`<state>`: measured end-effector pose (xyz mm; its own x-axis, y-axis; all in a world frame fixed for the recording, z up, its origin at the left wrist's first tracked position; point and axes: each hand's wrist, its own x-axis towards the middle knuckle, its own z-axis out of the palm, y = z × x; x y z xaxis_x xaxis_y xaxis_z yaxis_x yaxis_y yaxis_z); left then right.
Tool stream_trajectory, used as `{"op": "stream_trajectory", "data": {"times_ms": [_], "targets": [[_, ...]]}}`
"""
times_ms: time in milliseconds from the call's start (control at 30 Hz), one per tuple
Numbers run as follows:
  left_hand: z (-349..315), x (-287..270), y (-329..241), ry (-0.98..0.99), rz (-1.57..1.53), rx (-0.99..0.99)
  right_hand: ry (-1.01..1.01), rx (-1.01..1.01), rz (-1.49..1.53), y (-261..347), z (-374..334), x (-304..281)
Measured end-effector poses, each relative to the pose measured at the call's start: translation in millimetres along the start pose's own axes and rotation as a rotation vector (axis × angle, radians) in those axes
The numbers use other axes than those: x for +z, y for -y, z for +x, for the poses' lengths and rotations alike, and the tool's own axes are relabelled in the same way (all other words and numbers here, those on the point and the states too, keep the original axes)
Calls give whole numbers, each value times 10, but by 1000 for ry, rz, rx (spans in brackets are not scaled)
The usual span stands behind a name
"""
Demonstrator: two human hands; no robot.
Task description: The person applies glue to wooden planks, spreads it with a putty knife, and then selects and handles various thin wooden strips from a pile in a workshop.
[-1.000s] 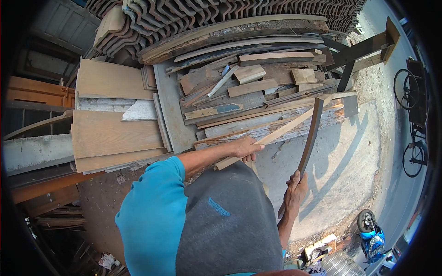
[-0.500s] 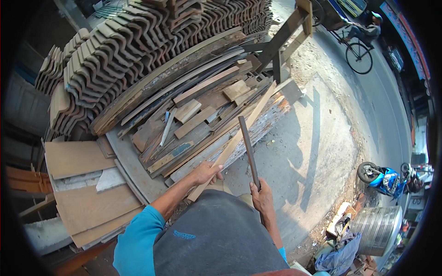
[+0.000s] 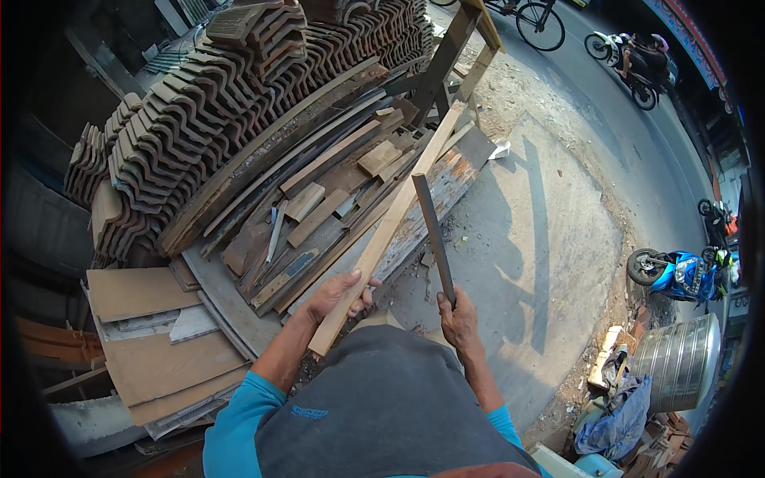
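Dk strip (image 3: 434, 239) btm hidden by R hand (image 3: 460, 325)

Wood offcuts (image 3: 305, 203) lie piled on a grey board (image 3: 231, 301)

My straight tan wooden strip (image 3: 382, 238) slants before the long brown wooden plank heap (image 3: 319, 229), wavy brown clay tiles (image 3: 209, 119) behind it.

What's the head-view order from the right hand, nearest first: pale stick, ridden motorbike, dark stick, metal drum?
1. Dark stick, gripped in the right hand
2. Pale stick, leftward, in the left hand
3. Metal drum, at right
4. Ridden motorbike, upper right
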<state>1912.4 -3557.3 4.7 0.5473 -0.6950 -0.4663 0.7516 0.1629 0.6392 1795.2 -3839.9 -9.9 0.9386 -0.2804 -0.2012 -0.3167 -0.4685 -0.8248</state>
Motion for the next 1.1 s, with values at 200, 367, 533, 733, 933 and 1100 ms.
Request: {"op": "stream_trajectory", "data": {"times_ms": [200,367,533,733,933,1100], "targets": [[-19,310,206,-83,19,32,-35,-180,-44,-239,-119,-358],[-26,546,330,-138,210,58,15,-170,-87,-681,-211,-492],[-170,693,767,-407,384,-8,145,58,-29,-980,-385,-569],[-185,694,1244,-612,819,-184,186,54,-107,-1163,-404,-675],[-399,532,1468,-820,1207,130,150,6,-210,-1007,-234,-785],[-602,129,1495,-777,1491,322,146,-81,-340,-563,-66,-490]]}}
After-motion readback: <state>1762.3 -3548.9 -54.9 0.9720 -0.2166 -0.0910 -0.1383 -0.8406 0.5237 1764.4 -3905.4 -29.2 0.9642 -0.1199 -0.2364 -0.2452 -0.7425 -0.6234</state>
